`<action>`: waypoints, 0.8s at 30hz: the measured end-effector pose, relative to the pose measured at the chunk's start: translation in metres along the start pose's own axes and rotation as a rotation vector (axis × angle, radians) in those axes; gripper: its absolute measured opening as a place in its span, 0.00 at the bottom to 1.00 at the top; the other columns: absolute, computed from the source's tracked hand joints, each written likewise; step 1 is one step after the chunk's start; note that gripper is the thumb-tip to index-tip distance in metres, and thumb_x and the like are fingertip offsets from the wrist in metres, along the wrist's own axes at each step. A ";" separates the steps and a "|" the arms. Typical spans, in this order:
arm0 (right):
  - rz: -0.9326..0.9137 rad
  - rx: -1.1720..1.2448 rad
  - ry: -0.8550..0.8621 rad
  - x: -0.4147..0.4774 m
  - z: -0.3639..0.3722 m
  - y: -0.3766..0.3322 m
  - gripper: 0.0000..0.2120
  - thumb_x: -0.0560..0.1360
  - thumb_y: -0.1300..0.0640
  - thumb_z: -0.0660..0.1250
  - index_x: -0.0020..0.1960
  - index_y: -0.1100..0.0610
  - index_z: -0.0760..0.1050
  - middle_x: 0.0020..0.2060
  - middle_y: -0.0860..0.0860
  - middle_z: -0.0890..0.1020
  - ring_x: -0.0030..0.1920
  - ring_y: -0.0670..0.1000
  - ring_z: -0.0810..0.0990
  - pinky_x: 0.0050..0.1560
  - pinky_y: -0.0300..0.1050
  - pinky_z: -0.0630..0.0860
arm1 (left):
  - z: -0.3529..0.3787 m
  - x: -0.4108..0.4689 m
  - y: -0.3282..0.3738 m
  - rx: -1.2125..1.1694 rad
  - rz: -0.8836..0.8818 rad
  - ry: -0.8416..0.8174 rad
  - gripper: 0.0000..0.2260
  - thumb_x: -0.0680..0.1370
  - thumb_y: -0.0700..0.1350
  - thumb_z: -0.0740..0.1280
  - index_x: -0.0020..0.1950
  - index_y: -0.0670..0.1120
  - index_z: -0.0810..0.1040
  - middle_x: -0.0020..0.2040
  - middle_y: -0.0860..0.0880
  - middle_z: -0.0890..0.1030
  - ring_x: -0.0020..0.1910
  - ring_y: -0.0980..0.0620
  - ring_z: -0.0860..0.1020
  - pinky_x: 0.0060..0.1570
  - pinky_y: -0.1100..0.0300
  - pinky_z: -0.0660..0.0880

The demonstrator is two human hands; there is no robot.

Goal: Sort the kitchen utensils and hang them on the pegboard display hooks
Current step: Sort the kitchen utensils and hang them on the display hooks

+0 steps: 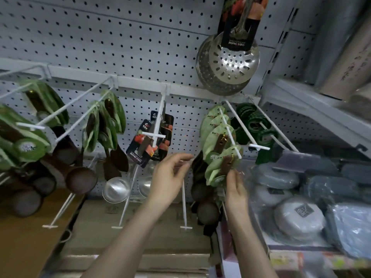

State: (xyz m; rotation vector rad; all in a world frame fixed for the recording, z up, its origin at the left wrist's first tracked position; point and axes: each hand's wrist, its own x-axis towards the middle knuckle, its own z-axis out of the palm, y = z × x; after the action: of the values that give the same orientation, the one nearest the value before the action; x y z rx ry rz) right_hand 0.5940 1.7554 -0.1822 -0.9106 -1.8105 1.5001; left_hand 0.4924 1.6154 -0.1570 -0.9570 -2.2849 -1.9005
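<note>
wooden ladles (pixel 206 197) with leaf-shaped green cards hung in a bunch on a white hook (pixel 230 135), right of centre on the pegboard (pixel 100 37). the front card (pixel 217 169) sat near the hook's outer end, just behind the tip, a brown handle lying against it. dark round bowls hung below.

right hand (pixel 235 187) was raised under that front card, back of hand to the camera, fingertips (pixel 232 174) at the card's lower edge and the handle. could not tell whether they pinched it or only touched it; blurred there. left hand (pixel 170 177) was just beside the bunch on its left, fingers spread and loosely curved, tips pointing toward the ladles, holding nothing that i could make out.

next hook to the left carried steel ladles (pixel 116 189) on black printed cards (pixel 140 146). further left were wooden spatulas (pixel 118 159) with green cards, then more brown ladles (pixel 81 180) on hooks by the frame's left edge. the hook to the right of the hands held dark green ring-shaped items (pixel 253 121), packed close.

on the upper row a steel skimmer (pixel 233 63) with slots and holes hung against the board. a lower row of white hooks (pixel 185 207) stuck out under the hands. cardboard boxes (pixel 140 217) lay below. at lower right, grey round dishes (pixel 299 217) in plastic wrap were stacked together.
</note>
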 end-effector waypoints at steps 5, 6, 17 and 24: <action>0.074 -0.020 0.090 -0.032 0.020 0.012 0.19 0.82 0.45 0.58 0.71 0.49 0.70 0.67 0.50 0.75 0.67 0.52 0.73 0.69 0.55 0.69 | -0.040 -0.014 -0.011 0.012 0.017 -0.035 0.11 0.77 0.36 0.67 0.54 0.50 0.82 0.51 0.58 0.81 0.50 0.64 0.79 0.50 0.71 0.74; 0.094 -0.015 0.108 -0.040 0.025 0.013 0.17 0.82 0.46 0.59 0.69 0.48 0.70 0.65 0.50 0.76 0.66 0.52 0.74 0.68 0.56 0.70 | -0.049 -0.016 -0.015 0.015 0.012 -0.029 0.11 0.77 0.36 0.67 0.54 0.49 0.82 0.51 0.58 0.81 0.49 0.64 0.79 0.50 0.72 0.74; -0.009 0.049 0.073 -0.101 0.097 -0.009 0.07 0.78 0.60 0.67 0.51 0.49 0.79 0.46 0.50 0.83 0.49 0.50 0.81 0.50 0.43 0.77 | -0.136 -0.021 -0.078 0.093 -0.077 0.030 0.15 0.77 0.36 0.66 0.59 0.52 0.75 0.54 0.54 0.79 0.51 0.61 0.77 0.52 0.66 0.74; -0.021 0.065 -0.044 -0.088 0.161 -0.042 0.10 0.79 0.59 0.67 0.58 0.50 0.76 0.51 0.47 0.83 0.53 0.46 0.82 0.58 0.43 0.78 | -0.140 -0.001 -0.089 0.112 -0.208 -0.143 0.22 0.79 0.40 0.64 0.73 0.48 0.65 0.63 0.52 0.76 0.59 0.55 0.75 0.62 0.58 0.71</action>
State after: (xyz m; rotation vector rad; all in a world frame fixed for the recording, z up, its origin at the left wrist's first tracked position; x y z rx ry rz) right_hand 0.5100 1.5875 -0.1712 -0.8303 -1.7854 1.5676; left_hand 0.4019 1.4834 -0.1996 -0.9018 -2.6371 -1.8026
